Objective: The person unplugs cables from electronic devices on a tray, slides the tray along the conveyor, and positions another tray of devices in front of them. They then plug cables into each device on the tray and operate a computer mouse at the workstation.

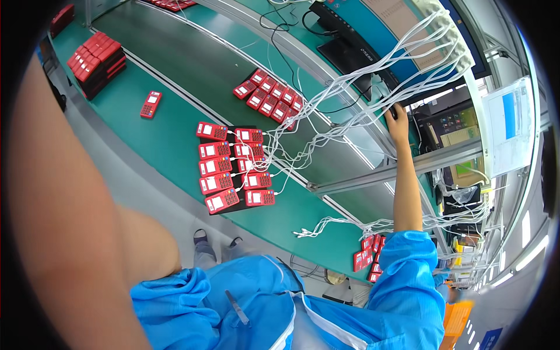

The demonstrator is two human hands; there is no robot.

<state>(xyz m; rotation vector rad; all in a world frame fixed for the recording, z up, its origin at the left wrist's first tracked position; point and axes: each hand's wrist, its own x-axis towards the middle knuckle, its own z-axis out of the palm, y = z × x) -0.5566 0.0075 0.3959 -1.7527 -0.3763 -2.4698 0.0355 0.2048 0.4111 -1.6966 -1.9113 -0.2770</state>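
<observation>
My right arm stretches far across the bench, and my right hand (398,123) is closed over a small black computer mouse (394,111) below the monitor (373,58). Of my left arm only the large, blurred bare arm shows at the left; the left hand is out of view. In front of me two columns of red card payment terminals (214,166) lie on a black tray (223,209), with white cables (256,165) plugged into them. A single red terminal (151,105) lies apart on the green bench, farther left.
Stacked trays of red terminals (96,61) stand at the far left. Another group of terminals (269,96) lies on the dark strip behind. White cables (350,87) hang from a power strip (452,35) at upper right. A metal rail (402,166) crosses beside my right forearm. Loose cable ends (303,233) lie near the front edge.
</observation>
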